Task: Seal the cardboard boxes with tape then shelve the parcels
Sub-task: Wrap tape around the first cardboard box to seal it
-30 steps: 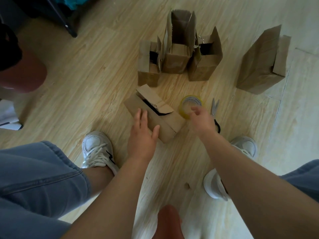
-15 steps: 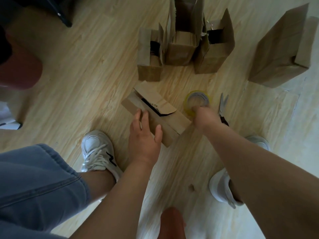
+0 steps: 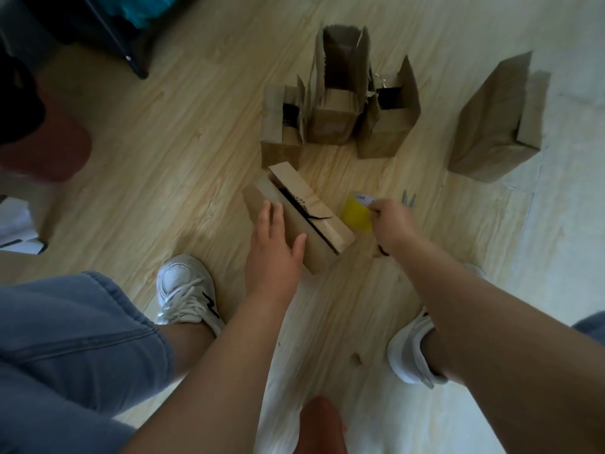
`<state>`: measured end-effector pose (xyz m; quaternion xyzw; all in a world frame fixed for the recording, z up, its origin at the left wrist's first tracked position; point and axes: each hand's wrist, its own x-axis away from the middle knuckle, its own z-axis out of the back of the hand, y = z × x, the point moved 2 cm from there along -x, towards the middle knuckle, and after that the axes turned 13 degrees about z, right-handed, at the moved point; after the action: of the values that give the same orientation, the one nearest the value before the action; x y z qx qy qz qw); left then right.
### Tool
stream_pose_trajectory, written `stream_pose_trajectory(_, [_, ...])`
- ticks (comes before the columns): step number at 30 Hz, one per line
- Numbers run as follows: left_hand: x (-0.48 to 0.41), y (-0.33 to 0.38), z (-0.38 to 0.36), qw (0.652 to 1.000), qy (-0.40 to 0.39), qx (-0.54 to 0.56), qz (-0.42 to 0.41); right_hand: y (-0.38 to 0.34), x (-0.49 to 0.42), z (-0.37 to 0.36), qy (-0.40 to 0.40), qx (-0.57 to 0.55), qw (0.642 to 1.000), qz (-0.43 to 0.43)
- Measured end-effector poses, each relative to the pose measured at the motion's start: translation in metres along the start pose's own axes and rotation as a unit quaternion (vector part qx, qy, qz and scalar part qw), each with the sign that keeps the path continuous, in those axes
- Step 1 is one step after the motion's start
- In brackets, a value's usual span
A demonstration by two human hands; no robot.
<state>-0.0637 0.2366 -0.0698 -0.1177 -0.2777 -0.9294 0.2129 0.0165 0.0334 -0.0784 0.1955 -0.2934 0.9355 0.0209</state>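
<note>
Head view. A long brown cardboard box (image 3: pixel 296 191) lies on the pale wooden floor (image 3: pixel 196 158) at centre, its top flaps parted along a dark slit. The left hand (image 3: pixel 273 244) rests flat on the box's near-left side, fingers straight. The right hand (image 3: pixel 391 224) pinches a yellow roll of tape (image 3: pixel 355 216) just right of the box. Grey-bladed scissors (image 3: pixel 408 199) lie just beyond that hand. Three open brown boxes (image 3: pixel 334 116) stand farther off; a larger closed brown box (image 3: pixel 487 126) stands at far right.
</note>
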Motion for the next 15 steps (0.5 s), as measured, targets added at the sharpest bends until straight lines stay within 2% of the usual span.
stream_pose_trajectory(4, [0.002, 0.019, 0.021, 0.999, -0.012, 0.041, 0.032, -0.022, 0.026, 0.029, 0.089, -0.07, 0.993, -0.013])
stream_pose_trajectory(8, [0.005, 0.042, 0.05, 0.989, -0.008, 0.14, 0.042, -0.046, 0.055, 0.043, 0.156, -0.19, 0.969, -0.001])
stream_pose_trajectory(12, [0.011, 0.063, 0.075, 0.969, -0.058, 0.237, 0.044, -0.07, 0.088, 0.047, 0.169, -0.29, 0.942, -0.009])
stream_pose_trajectory(15, [0.019, 0.07, 0.089, 0.932, -0.098, 0.343, 0.069, -0.085, 0.108, 0.053, 0.167, -0.316, 0.934, 0.007])
